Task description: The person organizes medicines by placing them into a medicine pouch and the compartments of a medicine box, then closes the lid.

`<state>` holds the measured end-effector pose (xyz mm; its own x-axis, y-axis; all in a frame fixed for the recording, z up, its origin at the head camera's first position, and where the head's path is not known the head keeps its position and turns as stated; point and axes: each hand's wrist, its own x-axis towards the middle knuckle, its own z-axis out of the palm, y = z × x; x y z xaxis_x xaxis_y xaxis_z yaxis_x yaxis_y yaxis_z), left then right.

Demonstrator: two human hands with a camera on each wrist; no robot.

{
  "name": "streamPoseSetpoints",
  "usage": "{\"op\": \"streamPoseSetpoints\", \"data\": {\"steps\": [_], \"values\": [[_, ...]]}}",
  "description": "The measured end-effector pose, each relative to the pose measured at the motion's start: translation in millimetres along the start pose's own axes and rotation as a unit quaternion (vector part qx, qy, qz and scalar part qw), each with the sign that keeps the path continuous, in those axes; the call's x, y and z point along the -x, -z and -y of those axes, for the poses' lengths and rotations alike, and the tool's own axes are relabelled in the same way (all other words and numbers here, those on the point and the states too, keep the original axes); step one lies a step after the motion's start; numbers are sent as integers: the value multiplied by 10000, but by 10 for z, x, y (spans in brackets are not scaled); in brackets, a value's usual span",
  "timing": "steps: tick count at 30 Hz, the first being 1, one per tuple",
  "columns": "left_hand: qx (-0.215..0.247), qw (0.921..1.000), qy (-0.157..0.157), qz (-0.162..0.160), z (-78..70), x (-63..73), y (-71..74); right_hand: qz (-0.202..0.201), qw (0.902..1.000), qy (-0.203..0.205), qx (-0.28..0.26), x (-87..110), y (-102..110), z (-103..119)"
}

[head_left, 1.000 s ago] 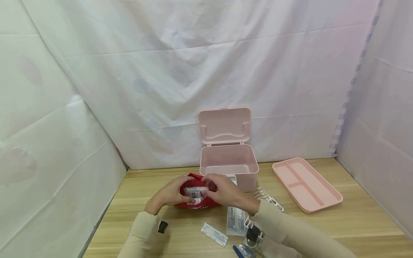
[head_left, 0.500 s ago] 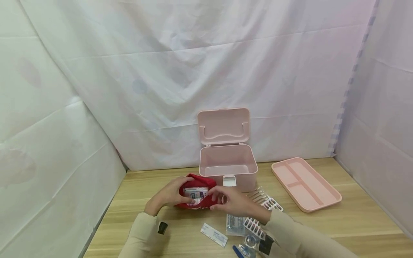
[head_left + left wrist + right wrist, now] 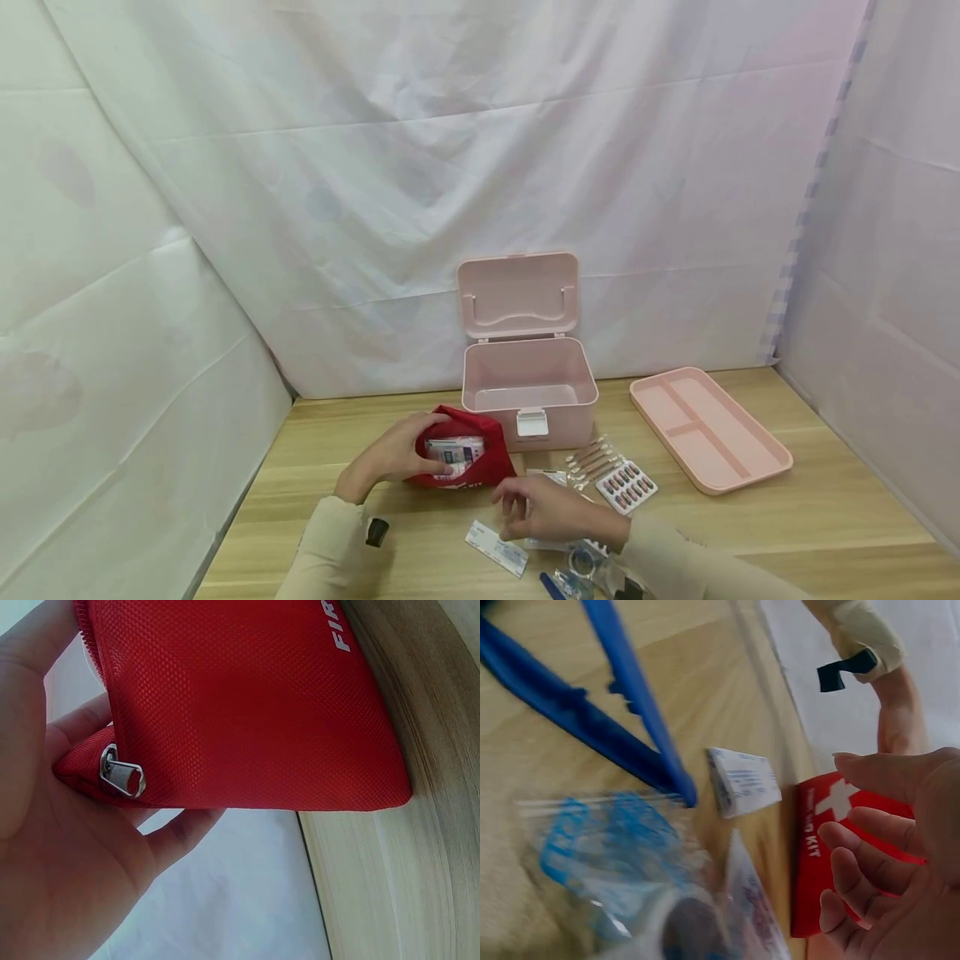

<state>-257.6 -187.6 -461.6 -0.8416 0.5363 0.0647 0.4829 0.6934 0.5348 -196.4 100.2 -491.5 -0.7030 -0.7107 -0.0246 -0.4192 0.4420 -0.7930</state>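
My left hand [image 3: 397,450] grips the left end of a red first aid pouch [image 3: 495,462], thumb inside its mouth. White packets [image 3: 459,450] show inside the gaping pouch. In the left wrist view the unzipped edge and a metal zipper pull [image 3: 124,778] lie by the palm. My right hand [image 3: 553,507] is off the pouch, fingers loosely bent and holding nothing, over the loose supplies in front of it. Nearest to it in the head view is a flat white printed packet [image 3: 495,547]. The right wrist view shows the pouch's white cross [image 3: 836,799] beyond the fingers.
Behind the pouch stands a pink box [image 3: 558,421] with its lid [image 3: 519,292] raised. A pink divided tray [image 3: 750,425] lies right. Cotton swabs [image 3: 592,461], a capsule blister pack [image 3: 627,487], blue tweezers [image 3: 641,697] and a clear zip bag [image 3: 615,859] lie on the wooden table.
My right hand has left the pouch's mouth and moved toward me and slightly right, over the supplies. My left hand keeps its grip, and the pouch stays in place.
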Motion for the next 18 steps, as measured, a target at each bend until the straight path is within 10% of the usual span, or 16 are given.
{"op": "streamPoseSetpoints", "data": {"steps": [18], "values": [[20, 10000, 59, -22, -14, 8, -2, 430, 9960, -285, 735, 18, -223, -156]]}}
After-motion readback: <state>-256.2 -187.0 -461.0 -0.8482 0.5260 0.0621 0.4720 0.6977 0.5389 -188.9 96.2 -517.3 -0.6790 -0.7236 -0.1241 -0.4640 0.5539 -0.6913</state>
